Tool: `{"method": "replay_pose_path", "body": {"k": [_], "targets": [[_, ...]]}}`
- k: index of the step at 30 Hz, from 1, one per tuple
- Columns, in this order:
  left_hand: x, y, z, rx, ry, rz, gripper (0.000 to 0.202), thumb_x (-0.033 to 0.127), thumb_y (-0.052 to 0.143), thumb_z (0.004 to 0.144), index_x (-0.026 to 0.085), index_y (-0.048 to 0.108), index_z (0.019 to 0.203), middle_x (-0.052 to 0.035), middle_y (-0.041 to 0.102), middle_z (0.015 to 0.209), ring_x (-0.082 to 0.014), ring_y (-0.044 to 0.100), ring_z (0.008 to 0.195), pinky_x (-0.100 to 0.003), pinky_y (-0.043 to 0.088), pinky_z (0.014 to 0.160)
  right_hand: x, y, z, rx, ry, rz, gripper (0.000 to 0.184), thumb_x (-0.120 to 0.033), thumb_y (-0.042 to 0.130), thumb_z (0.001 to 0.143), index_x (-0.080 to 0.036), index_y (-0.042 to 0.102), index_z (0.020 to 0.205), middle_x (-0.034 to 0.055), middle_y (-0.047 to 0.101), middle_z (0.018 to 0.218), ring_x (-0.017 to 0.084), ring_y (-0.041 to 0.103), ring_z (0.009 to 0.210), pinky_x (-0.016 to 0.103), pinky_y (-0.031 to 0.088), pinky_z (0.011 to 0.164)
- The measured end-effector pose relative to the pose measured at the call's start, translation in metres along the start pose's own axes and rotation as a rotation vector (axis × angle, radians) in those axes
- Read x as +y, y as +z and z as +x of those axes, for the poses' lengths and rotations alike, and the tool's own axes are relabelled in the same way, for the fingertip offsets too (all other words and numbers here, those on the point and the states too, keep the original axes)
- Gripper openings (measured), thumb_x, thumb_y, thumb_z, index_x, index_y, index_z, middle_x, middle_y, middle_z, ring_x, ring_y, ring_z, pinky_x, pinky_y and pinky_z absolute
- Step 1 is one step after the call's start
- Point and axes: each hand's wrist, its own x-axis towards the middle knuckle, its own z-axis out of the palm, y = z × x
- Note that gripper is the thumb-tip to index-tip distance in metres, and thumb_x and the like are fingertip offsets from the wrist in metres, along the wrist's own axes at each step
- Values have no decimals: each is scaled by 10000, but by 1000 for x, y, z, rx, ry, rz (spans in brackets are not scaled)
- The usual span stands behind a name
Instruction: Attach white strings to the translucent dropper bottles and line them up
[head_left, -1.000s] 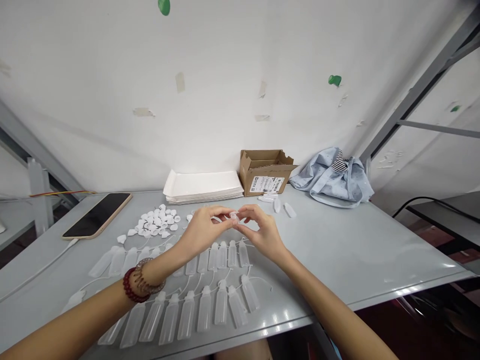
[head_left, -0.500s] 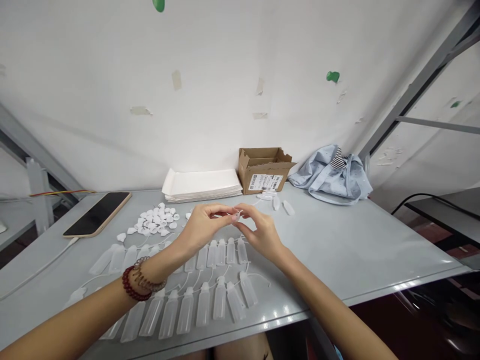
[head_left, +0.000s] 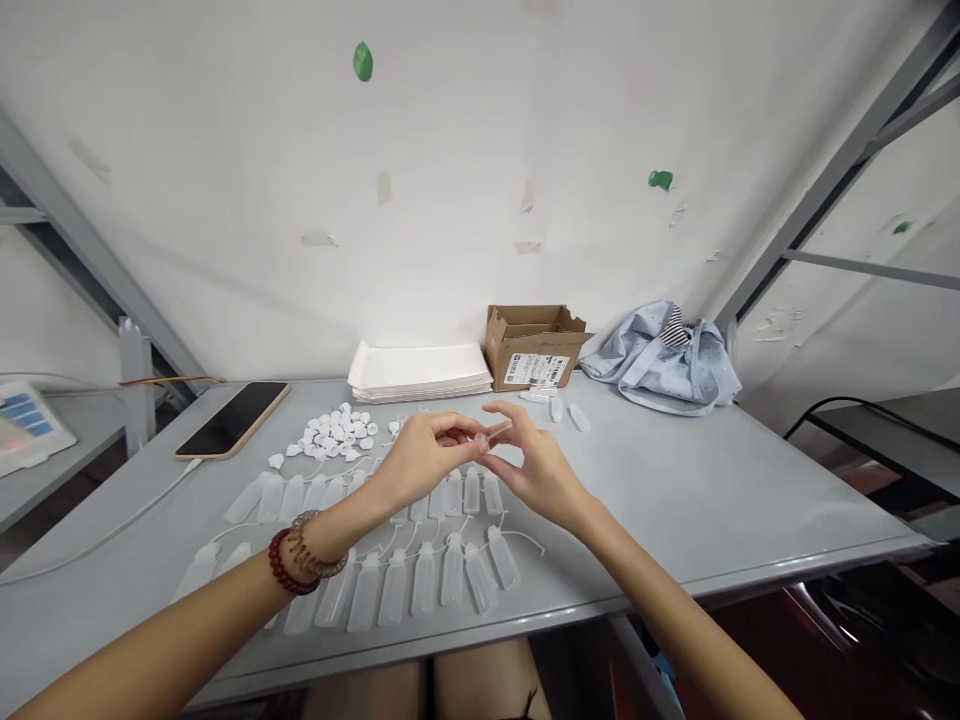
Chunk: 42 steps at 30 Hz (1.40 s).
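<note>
My left hand (head_left: 427,450) pinches a small translucent plastic cap (head_left: 481,441) between thumb and fingertips, above the table. My right hand (head_left: 536,465) meets it from the other side, its thumb below and the index finger lifted. The cap's thin white strap (head_left: 499,432) runs against the right fingers; their exact hold is partly hidden. Under and in front of my hands lie rows of translucent squeeze bottles (head_left: 424,580), several with thin white straps at their necks. A heap of small white caps (head_left: 335,432) sits left of my left hand.
Behind my hands are a stack of white padded envelopes (head_left: 420,372) and an open cardboard box (head_left: 536,345). A few loose bottles (head_left: 578,416) lie before the box. A light-blue cloth bag (head_left: 664,358) is at the right. A phone (head_left: 234,420) with a cable lies left.
The view has shifted, bringing a device into sight at the far left. My right index finger has lifted away from the cap, and the strap shows between my hands.
</note>
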Motion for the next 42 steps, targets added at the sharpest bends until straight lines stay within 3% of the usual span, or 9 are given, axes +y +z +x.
{"method": "replay_pose_path", "body": {"k": [3, 7, 11, 16, 20, 24, 30, 34, 42], "targets": [[3, 3, -4, -32, -28, 17, 199, 319, 629, 765, 179, 708, 880, -37, 727, 849, -208, 666, 817, -297, 538, 729, -5, -9, -7, -8, 182, 277, 425, -265, 666, 763, -222, 473, 1139, 28, 693, 827, 178, 679, 764, 348, 545, 745], [0, 20, -15, -27, 228, 311, 268, 259, 511, 852, 163, 650, 1059, -85, 677, 1013, -215, 629, 911, -348, 518, 816, 0, -20, -19, 43, 385, 423, 340, -314, 747, 661, -167, 614, 938, 33, 694, 761, 169, 664, 709, 326, 536, 697], [-3, 40, -27, -94, 450, 531, 410, 235, 509, 856, 170, 475, 1259, -132, 556, 1201, -254, 532, 1097, -411, 469, 926, 3, -27, -29, 99, 467, 492, 269, -319, 759, 630, -147, 688, 825, 35, 706, 725, 164, 649, 678, 328, 529, 685], [0, 46, -22, -145, 447, 568, 400, 276, 615, 798, 196, 473, 1164, -110, 537, 1134, -260, 523, 1047, -406, 482, 868, 5, -29, -32, 104, 509, 495, 256, -329, 752, 628, -141, 714, 797, 36, 708, 719, 158, 630, 655, 318, 512, 665], [-2, 45, -7, -179, 407, 630, 246, 265, 646, 742, 170, 530, 936, -81, 558, 976, -244, 522, 931, -367, 480, 773, 13, -29, -33, 34, 449, 388, 225, -334, 687, 708, -141, 703, 822, 30, 687, 715, 144, 611, 613, 289, 495, 603], [-12, 46, 3, -255, 365, 748, 314, 324, 675, 698, 145, 557, 927, -91, 576, 941, -252, 512, 898, -365, 463, 747, 30, -31, -38, -52, 296, -44, 172, -247, 541, 843, -159, 666, 764, 13, 651, 664, 120, 555, 535, 254, 431, 525], [-25, 52, 12, -276, 318, 808, 300, 347, 656, 694, 139, 591, 899, -108, 590, 921, -283, 486, 924, -383, 438, 774, 55, -30, -43, -68, 74, -471, 106, -205, 562, 861, -183, 659, 823, 76, 632, 885, 196, 562, 806, 323, 468, 712], [-30, 54, 14, -278, 270, 833, 315, 356, 653, 693, 119, 601, 895, -128, 590, 929, -301, 465, 951, -397, 422, 801, 66, -28, -43, -56, -31, -519, 101, -176, 564, 859, -186, 663, 846, 109, 565, 1056, 231, 505, 975, 383, 456, 846], [-26, 51, 11, -330, 212, 852, 394, 449, 641, 727, 131, 609, 957, -111, 568, 942, -289, 434, 960, -390, 407, 828, 74, -27, -43, -137, -12, -456, 85, -149, 565, 858, -174, 645, 854, 88, 606, 937, 215, 544, 907, 374, 460, 806]]}}
